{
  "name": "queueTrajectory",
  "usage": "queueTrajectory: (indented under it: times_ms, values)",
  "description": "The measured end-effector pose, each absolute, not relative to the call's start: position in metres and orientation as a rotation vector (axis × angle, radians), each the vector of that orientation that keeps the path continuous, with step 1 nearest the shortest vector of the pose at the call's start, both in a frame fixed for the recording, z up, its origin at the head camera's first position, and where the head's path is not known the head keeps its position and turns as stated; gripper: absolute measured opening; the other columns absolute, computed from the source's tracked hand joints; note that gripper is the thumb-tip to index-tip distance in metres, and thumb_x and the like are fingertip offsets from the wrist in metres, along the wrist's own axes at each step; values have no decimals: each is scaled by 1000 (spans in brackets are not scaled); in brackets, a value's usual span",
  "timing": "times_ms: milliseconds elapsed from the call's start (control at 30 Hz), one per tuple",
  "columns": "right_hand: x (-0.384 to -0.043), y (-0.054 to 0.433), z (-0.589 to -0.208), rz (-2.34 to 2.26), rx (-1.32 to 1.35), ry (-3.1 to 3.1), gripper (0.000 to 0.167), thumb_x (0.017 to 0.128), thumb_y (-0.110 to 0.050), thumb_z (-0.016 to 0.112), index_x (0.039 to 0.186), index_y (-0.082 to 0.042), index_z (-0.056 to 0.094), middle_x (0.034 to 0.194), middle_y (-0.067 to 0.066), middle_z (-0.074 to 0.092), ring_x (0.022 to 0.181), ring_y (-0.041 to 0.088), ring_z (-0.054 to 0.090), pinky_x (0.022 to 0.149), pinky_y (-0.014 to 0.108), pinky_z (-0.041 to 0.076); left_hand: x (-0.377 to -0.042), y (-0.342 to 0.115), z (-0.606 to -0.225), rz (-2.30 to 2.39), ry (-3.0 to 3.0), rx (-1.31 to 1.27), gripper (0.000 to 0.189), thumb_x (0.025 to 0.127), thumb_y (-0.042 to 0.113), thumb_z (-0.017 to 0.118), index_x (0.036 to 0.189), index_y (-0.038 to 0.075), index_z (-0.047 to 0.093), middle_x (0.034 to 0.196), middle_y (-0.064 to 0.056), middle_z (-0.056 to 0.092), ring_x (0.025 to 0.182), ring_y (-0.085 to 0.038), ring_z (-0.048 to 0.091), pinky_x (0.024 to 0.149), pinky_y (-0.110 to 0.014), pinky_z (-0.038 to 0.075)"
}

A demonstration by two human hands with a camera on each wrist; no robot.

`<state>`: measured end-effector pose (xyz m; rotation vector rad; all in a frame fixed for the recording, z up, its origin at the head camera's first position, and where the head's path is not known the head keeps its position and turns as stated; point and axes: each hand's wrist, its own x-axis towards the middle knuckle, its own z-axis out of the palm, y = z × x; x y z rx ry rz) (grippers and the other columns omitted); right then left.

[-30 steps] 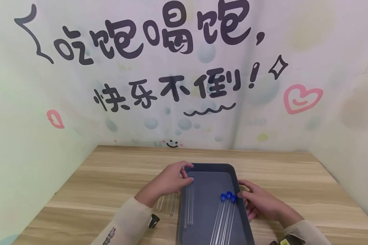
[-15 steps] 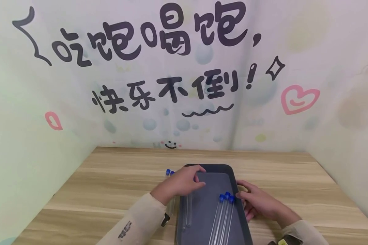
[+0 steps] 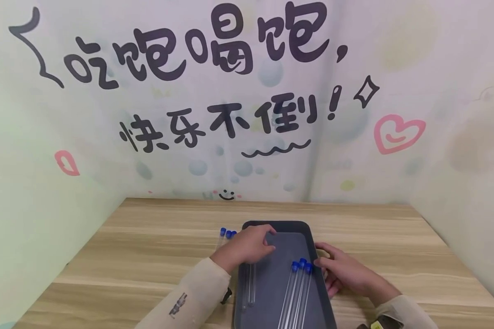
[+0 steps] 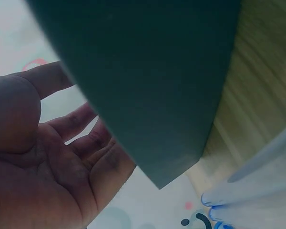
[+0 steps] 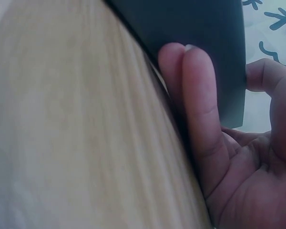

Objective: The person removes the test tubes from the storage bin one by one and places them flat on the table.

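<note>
In the head view, my left hand [image 3: 247, 246] is over the left side of a dark grey tray [image 3: 280, 246], thumb and forefinger apart with nothing between them. Beneath it a clear test tube [image 3: 252, 288] lies along the tray's left side, its upper end hidden by the hand. Three test tubes [image 3: 297, 297] with blue caps lie together on the tray's right side. My right hand [image 3: 350, 274] holds the tray's right edge, thumb at the rim; in the right wrist view its fingers [image 5: 200, 100] press on the outer wall.
Left of the tray, several blue-capped tubes [image 3: 228, 235] lie on the wooden table [image 3: 160, 246], partly covered by my left forearm. A printed cloth backdrop [image 3: 230, 173] stands behind the table's far edge.
My left hand has moved right from the blue cap of the left tube, where its thumb was, to farther over the tray. The right hand stays at the tray's edge.
</note>
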<state>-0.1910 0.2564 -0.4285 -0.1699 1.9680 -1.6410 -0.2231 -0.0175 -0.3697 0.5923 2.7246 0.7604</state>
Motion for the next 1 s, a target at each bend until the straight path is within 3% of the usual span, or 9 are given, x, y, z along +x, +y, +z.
queueTrajectory:
  times_ms: [1000]
  values:
    - [-192,255,-430,-1640,-189,1977,75,100,-23,52,158,-6,7,78,2,54,55,13,65,52,33,60,-239,-13,-395,1006,2634,575,28,90,10,73,116,11,64,72,1,55,56,-13,52,51,-25,45]
